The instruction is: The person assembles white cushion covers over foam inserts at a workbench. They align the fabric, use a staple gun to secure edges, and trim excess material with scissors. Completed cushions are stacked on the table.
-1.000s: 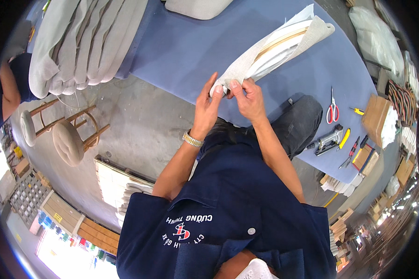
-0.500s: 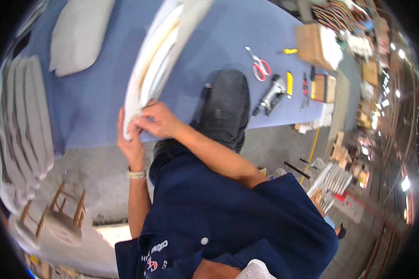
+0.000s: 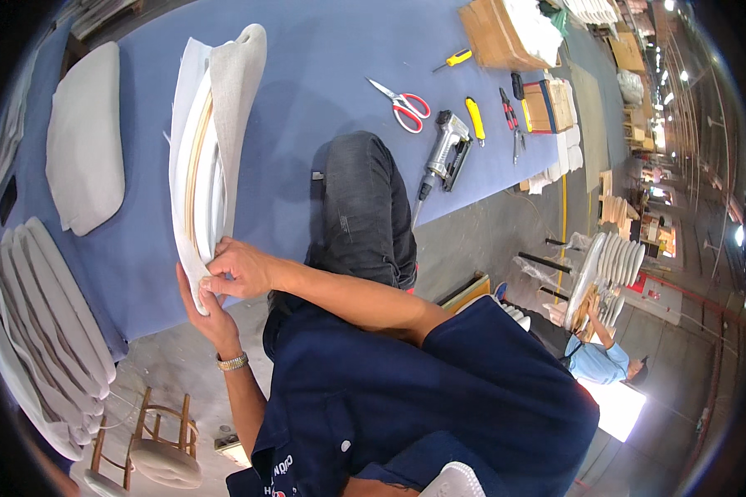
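Observation:
A curved plywood panel (image 3: 194, 170) with white padding stands on its edge on the blue-covered table, pointing away from me. Light grey fabric (image 3: 237, 91) wraps its sides and far end, while the layered wood edge and white padding show between the fabric flaps. My left hand (image 3: 209, 319) cups the panel's near end from below and the left, fingers closed on it. On the same end, my right hand (image 3: 242, 269) pinches the fabric edge between thumb and fingers. My knee (image 3: 358, 178) rests on the table to the right of the panel.
Right of my knee lie a staple gun (image 3: 448, 149), red-handled scissors (image 3: 404, 106), a yellow cutter (image 3: 475, 118), a screwdriver (image 3: 456, 59) and pliers (image 3: 508, 108). A grey covered panel (image 3: 87, 137) and stacked panels (image 3: 54, 315) are at left. Stools (image 3: 166, 460) stand below; a co-worker (image 3: 598, 360) is far right.
My view has shifted, so the panel's far end now shows. Both hands appear lower and farther left, still on the panel's near end. The co-worker has come into fuller view.

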Tool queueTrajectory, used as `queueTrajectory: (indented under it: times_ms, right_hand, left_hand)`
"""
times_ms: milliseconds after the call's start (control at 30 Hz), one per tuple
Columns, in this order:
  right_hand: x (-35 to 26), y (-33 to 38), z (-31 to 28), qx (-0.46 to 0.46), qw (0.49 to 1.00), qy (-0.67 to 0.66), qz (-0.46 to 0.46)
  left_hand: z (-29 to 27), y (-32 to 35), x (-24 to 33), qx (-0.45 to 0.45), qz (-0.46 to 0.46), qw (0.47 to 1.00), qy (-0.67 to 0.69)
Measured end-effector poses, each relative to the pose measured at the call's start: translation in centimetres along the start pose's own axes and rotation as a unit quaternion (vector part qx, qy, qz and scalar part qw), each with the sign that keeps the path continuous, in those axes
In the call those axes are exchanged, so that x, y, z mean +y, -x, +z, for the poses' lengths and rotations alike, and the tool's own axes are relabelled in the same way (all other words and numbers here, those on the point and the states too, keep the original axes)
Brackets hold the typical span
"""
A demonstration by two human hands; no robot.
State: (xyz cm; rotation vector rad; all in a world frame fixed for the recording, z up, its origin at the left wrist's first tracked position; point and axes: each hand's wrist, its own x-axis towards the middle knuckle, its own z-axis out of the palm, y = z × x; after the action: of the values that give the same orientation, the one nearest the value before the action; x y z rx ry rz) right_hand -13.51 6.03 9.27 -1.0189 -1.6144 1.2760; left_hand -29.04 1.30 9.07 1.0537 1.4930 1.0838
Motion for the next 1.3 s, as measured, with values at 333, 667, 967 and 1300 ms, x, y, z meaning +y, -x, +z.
queueTrajectory:
  times_ms: [333, 667, 967, 1300]
  right_hand:
    - [1.9, 13.0, -25.1, 0.443, 0.819, 0.266, 0.250]
    - [17.2, 28.8, -39.6, 0.388, 0.662, 0.451, 0.456]
    - [-2.4, 23.2, -31.7, 0.533, 0.797, 0.025, 0.282]
    - [-13.8, 12.0, -14.6, 0.062, 0.956, 0.116, 0.262]
  left_hand:
    - [-0.1, 1.3, -1.0, 0.030, 0.035, 0.996, -0.070]
    - [0.3, 0.7, 1.4, 0.009, 0.051, 0.994, -0.095]
    - [1.7, 1.5, 0.6, 0.011, 0.105, 0.981, -0.163]
    - [2.2, 1.7, 1.2, 0.023, 0.148, 0.974, -0.171]
